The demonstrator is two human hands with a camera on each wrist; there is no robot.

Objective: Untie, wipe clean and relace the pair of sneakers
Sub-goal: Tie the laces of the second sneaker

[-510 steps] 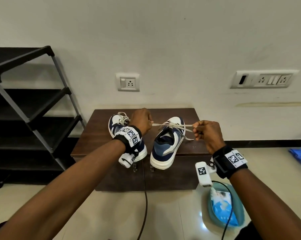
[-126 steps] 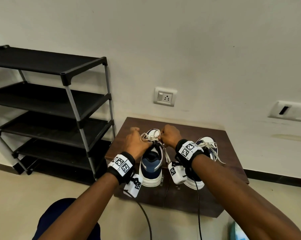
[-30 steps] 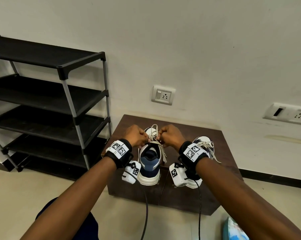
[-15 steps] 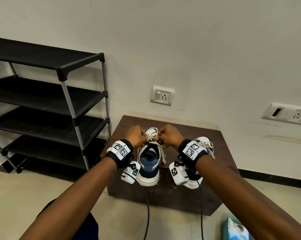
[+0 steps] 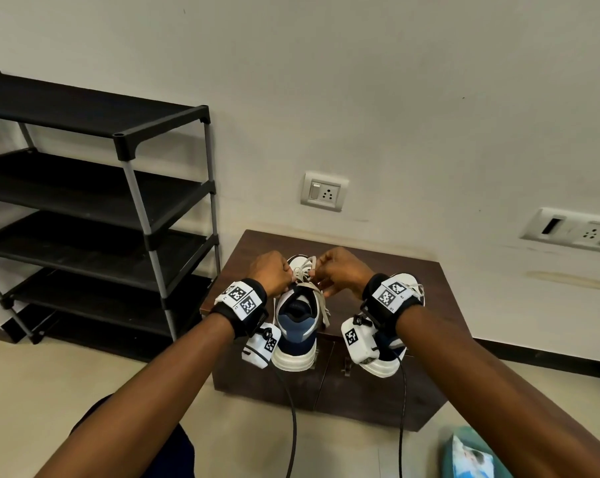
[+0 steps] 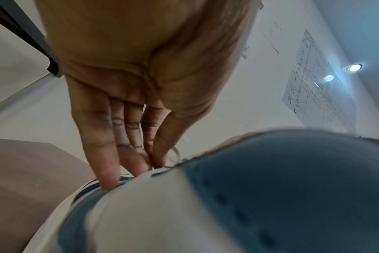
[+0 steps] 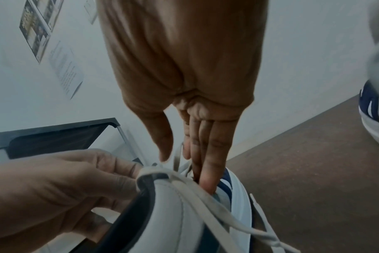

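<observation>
Both hands, left hand and right hand, pinch the lace over the left sneaker. Judging by this, it's unlacing; next, draw the lace free between the fingers.

**Crowded middle, open edges on the tabletop**

Both sneakers filled the front half of the tabletop, the left sneaker just beside the right sneaker with only a narrow gap between. Bare wood lay open behind the toes toward the wall and at the far right edge. A shoe rack blocked the left side.
</observation>
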